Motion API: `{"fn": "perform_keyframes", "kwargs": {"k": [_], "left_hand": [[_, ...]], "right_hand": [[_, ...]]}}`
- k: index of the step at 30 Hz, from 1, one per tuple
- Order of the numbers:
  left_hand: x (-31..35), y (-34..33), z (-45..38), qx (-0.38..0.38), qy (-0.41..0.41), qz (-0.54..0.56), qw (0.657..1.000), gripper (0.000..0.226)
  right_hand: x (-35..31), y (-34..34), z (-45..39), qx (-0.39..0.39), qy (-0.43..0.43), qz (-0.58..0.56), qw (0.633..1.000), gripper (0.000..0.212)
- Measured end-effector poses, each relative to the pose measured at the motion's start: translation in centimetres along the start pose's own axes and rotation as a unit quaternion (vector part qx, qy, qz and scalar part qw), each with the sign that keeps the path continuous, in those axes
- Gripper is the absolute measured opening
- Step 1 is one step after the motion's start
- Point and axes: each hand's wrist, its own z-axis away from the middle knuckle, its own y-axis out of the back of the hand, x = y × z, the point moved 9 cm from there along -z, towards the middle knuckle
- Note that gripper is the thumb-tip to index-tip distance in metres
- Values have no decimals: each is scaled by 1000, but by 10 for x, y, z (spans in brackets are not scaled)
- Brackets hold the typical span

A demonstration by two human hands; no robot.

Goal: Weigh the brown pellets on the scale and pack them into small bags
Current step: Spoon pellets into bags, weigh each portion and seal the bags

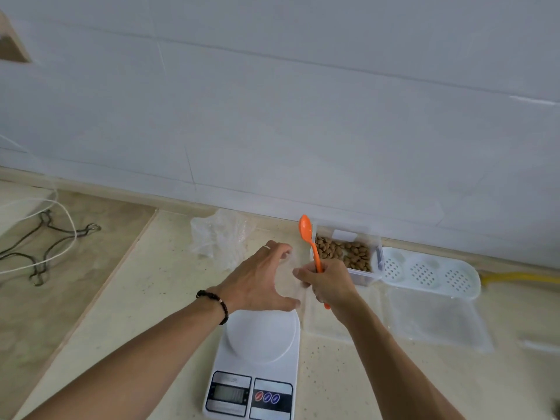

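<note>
A white digital scale (257, 368) with a round platform sits near the counter's front edge. Beyond it, a clear box (368, 275) against the wall holds the brown pellets (345, 251). My right hand (327, 283) is closed around an orange spoon (309, 237), bowl pointing up, and also pinches one edge of a small clear bag (295, 268). My left hand (260, 277), fingers spread, hovers over the far rim of the scale beside the same bag; whether it touches the bag is unclear. A crumpled pile of clear bags (221, 237) lies behind.
A white perforated tray (430, 274) and a clear lid (436, 319) lie right of the pellet box. A yellow hose (521, 280) runs along the wall. White cord (65, 234) and dark wire hooks (42, 253) lie on the lower ledge at left.
</note>
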Motion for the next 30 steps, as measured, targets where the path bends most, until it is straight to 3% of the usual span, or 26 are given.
{"fn": "perform_keyframes", "kwargs": {"k": [8,10,13,16,19,22,25,30], "left_hand": [[-2,8,-9,32,-27,-40,998,79],[-3,7,-13,27,-23,-42,998,78],[-4,2,-23,23,-18,-40,999,78],[-3,-5,-34,16,-14,-38,999,79],[-4,-9,-44,19,-11,-51,998,79],[-6,-9,-51,34,-6,-61,998,77],[-7,-9,-58,37,-4,-70,997,79],[-14,-13,-74,25,4,-82,996,79]], "right_hand": [[3,28,7,65,-61,-31,995,23],[5,46,9,82,-78,8,994,20],[-1,76,9,111,-32,102,988,22],[-4,113,13,181,7,115,977,18],[8,152,18,283,-8,112,952,14],[16,169,18,336,-13,104,936,14],[23,167,6,329,0,112,937,15],[31,139,-25,241,-12,128,962,15]]}}
